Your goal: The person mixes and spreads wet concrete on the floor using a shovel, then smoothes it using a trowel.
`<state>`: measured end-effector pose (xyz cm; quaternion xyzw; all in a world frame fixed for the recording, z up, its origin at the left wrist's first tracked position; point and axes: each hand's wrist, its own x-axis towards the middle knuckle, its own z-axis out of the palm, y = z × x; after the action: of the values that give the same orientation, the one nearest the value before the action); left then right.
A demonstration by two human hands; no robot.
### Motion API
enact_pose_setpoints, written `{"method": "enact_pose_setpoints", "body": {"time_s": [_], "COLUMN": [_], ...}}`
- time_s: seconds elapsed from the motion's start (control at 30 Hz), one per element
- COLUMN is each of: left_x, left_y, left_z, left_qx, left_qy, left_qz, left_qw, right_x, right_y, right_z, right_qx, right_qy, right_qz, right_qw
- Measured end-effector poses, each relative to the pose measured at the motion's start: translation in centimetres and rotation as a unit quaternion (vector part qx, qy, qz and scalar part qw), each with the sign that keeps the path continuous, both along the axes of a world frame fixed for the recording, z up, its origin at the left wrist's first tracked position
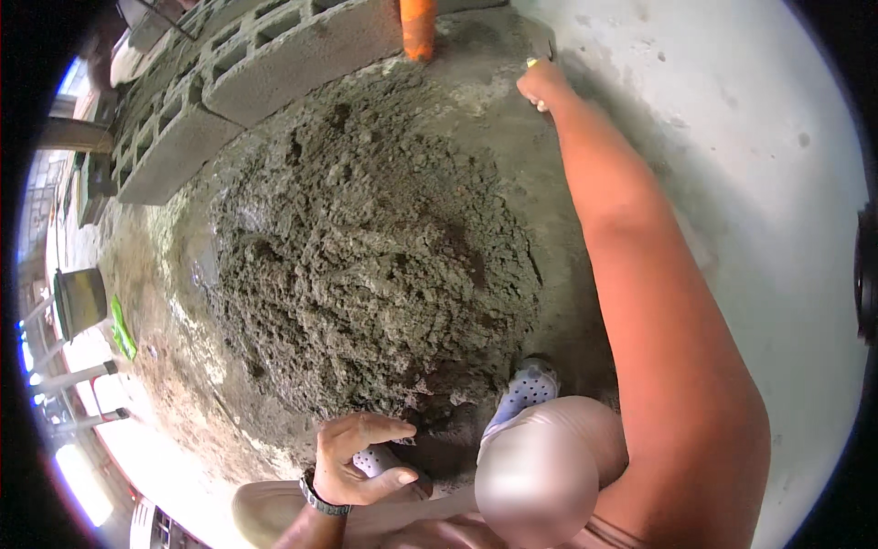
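A broad heap of wet grey mortar lies on the floor in front of me. My right hand reaches far out past its upper right side, next to the pale wall. The fingers are closed round something with a small yellow part, and a thin dark piece shows just beyond them; the rest of this tool is hidden. Low in the view, at the heap's near edge, my left hand hovers with thumb and fingers apart and nothing between them. A dark wristwatch is on that wrist.
Grey hollow concrete blocks line the far left side. An orange pipe stands upright near them. The smooth pale wall bounds the right. A dark bucket and a green scrap are at left. My perforated clog touches the heap's near edge.
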<state>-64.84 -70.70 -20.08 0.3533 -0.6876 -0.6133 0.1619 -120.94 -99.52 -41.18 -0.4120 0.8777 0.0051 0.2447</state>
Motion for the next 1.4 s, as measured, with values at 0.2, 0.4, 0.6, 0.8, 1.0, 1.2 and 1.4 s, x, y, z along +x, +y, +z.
{"method": "enact_pose_setpoints", "body": {"time_s": [0.2,0.4,0.6,0.8,1.0,1.2,1.4], "left_x": [0.9,0.4,-0.9,-1.0,0.6,1.2,1.0], "left_y": [0.5,-0.4,-0.3,-0.6,-0.3,0.3,0.7], "left_z": [0.4,-0.7,0.2,0.9,2.1,2.1,1.5], "left_qx": [-0.006,-0.024,-0.043,-0.075,-0.089,-0.077,-0.07], "left_qy": [0.003,-0.006,0.027,0.021,0.042,0.034,0.072], "left_qz": [0.026,-0.012,-0.039,-0.06,-0.021,-0.047,-0.082], "left_qw": [1.0,1.0,0.998,0.995,0.995,0.995,0.992], "right_x": [5.7,19.2,14.0,6.5,12.4,19.9,25.0], "right_y": [11.4,24.4,23.5,15.9,17.1,23.7,27.2], "right_z": [0.2,5.7,10.2,2.4,-0.2,3.0,11.2], "right_qx": [-0.086,0.005,-0.123,-0.13,-0.088,0.07,0.053], "right_qy": [0.052,-0.096,-0.055,-0.03,-0.041,-0.368,-0.383], "right_qz": [0.147,0.222,0.032,-0.092,-0.057,-0.025,0.09], "right_qw": [0.984,0.97,0.99,0.987,0.994,0.927,0.918]}}
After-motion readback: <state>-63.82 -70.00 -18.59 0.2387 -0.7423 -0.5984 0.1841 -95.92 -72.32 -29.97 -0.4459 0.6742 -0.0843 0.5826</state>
